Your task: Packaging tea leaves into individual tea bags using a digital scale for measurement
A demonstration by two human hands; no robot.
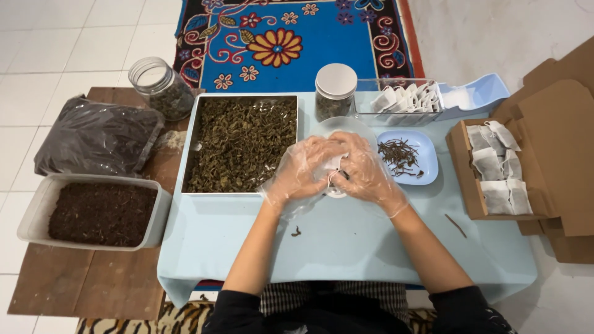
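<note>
Both gloved hands, left hand (299,173) and right hand (365,173), curl closed around one small white tea bag (334,163) over the round clear dish (342,127), beside one steel tray (241,143) of dried leaves and two glass jars (162,88).

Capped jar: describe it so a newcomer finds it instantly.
Start at the light-blue table and find the big metal tray of dried leaves. Just right of the tray's far corner, beyond the gloved hands, stands the capped jar. Unlike the open glass jar left of the tray, it wears a flat white lid.
</note>
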